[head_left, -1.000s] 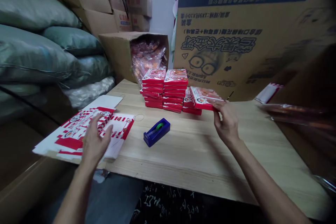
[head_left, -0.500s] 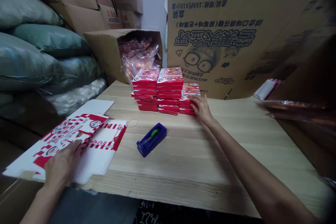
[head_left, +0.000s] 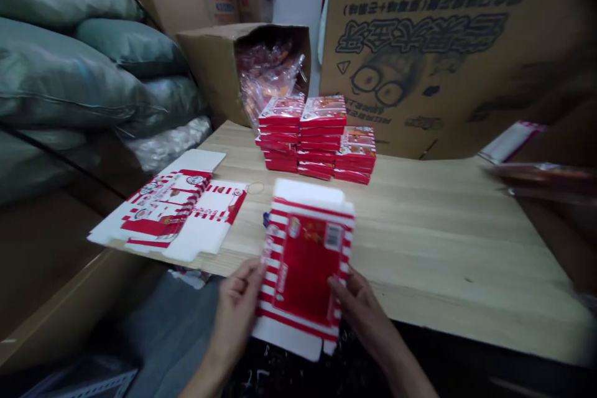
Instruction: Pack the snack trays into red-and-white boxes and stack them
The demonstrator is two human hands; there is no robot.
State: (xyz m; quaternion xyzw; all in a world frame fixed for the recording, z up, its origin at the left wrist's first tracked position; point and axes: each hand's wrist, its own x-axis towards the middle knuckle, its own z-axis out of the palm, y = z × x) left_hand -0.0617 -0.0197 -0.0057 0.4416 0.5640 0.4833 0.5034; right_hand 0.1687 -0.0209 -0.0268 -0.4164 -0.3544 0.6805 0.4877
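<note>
A flat, unfolded red-and-white striped carton (head_left: 305, 261) is held up over the near edge of the wooden table (head_left: 443, 242). My left hand (head_left: 237, 305) grips its left side and my right hand (head_left: 359, 305) grips its right side, fingers curled on the card. More flat cartons (head_left: 175, 211) lie in a pile at the table's left end. Three stacks of filled red boxes (head_left: 317, 137) stand at the back of the table. The carton hides most of the blue tape dispenser (head_left: 265, 219).
An open cardboard box (head_left: 261, 68) with plastic-wrapped packs lies on its side behind the stacks. A large printed carton (head_left: 448, 56) stands at the back right. Green sacks (head_left: 84, 68) are piled on the left. A rubber band (head_left: 255, 188) lies on the table.
My right hand left the stack of red boxes and came back to me. My left hand lifted one flat carton from the pile, and both hands now hold it.
</note>
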